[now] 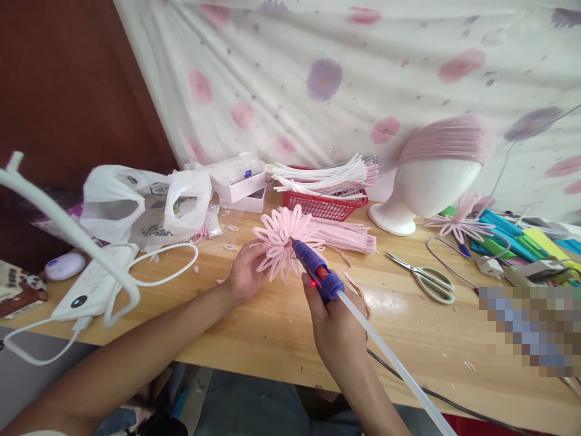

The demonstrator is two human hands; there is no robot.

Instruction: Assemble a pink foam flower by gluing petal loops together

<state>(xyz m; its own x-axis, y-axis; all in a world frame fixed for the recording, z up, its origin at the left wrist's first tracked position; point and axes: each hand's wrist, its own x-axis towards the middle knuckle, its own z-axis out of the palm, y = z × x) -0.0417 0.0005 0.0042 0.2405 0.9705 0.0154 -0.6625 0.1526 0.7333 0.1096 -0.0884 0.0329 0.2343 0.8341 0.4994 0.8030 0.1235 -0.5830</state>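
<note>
My left hand [246, 271] is closed on a pink pipe-cleaner flower [278, 242], with its looped petals fanned out above the table. In my right hand [333, 318] is a blue hot glue gun [315, 263], its red light lit. The gun's nozzle points into the middle of the flower, though I cannot tell if the tip touches it. A long translucent glue stick [390, 354] sticks out of the back of the gun toward me. Behind the flower lies a bundle of pink pipe cleaners [349, 236].
A red basket [315, 206] holds white pipe cleaners. Scissors [426, 275] lie at the right, near a foam head [420, 184]. A plastic bag [149, 206], white boxes [240, 188] and a power bank [93, 284] with a cable stand left. A black cord [436, 396] crosses the front edge.
</note>
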